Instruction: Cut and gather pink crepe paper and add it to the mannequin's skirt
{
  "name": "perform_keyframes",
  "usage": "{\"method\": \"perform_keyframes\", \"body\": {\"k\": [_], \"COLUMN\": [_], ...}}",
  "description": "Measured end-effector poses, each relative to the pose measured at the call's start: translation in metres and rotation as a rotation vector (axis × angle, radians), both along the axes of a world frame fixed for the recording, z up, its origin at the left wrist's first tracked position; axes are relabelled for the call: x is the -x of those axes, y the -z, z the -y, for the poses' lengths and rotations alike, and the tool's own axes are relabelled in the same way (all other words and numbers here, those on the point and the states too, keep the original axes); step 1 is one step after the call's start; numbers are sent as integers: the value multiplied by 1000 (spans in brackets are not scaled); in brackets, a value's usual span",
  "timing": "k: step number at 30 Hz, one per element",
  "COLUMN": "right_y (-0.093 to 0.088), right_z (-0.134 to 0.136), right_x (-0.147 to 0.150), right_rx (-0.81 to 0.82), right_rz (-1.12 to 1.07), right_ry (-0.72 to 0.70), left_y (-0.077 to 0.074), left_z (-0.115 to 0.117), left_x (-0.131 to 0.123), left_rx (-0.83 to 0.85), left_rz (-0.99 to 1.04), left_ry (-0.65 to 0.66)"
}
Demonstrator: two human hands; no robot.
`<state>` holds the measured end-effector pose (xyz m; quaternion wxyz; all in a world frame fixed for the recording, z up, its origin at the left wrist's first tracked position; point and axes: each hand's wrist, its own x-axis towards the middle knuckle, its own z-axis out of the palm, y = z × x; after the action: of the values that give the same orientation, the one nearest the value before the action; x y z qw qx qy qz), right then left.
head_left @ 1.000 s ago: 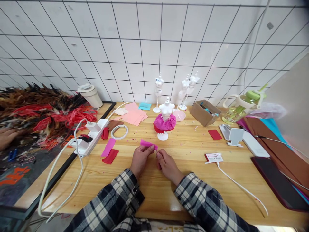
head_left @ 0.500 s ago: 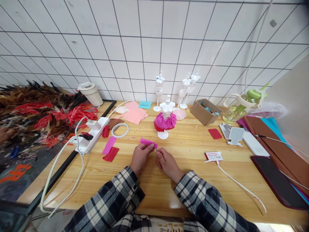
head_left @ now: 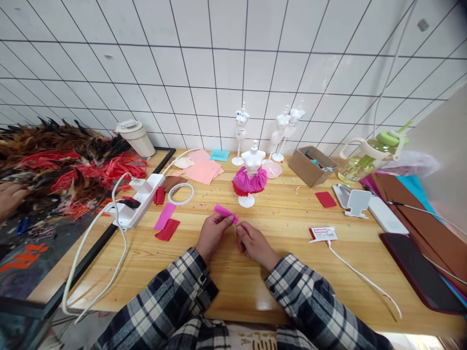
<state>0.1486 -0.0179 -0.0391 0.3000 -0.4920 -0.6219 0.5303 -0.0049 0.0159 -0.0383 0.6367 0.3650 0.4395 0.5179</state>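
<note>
My left hand point(head_left: 212, 234) pinches a small strip of pink crepe paper point(head_left: 225, 212) just above the wooden table point(head_left: 233, 272). My right hand point(head_left: 255, 244) is closed right beside it, fingertips meeting the strip's right end and pinching something too small to make out. Behind the hands stands a white mini mannequin point(head_left: 251, 165) wearing a pink fringed skirt point(head_left: 250, 181). Loose pink and red paper pieces point(head_left: 166, 222) lie to the left.
A white power strip point(head_left: 138, 200) with cables, a tape ring point(head_left: 181, 193), pink sheets point(head_left: 202, 170), more mannequins point(head_left: 241, 131), a cardboard box point(head_left: 311, 168), a green bottle point(head_left: 372, 153), a phone stand point(head_left: 358, 202) and a dark tablet point(head_left: 419, 272) surround me. Feathers point(head_left: 54, 165) and another person's hand point(head_left: 9, 199) are at the left.
Both hands have stayed together on the pink strip, shifting slightly up in view; the strip tilts a little more. The other person's hand at the left has moved.
</note>
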Motion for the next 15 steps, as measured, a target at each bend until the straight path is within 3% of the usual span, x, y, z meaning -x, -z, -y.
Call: {"method": "perform_keyframes", "body": {"k": [15], "right_y": [-3], "right_z": [-3], "right_x": [-3], "right_rx": [86], "right_rz": [-51], "right_ry": [-26], "left_y": [-6], "left_z": [1], "left_x": [0], "left_rx": [12], "left_rz": [-10], "left_ry": [55]}}
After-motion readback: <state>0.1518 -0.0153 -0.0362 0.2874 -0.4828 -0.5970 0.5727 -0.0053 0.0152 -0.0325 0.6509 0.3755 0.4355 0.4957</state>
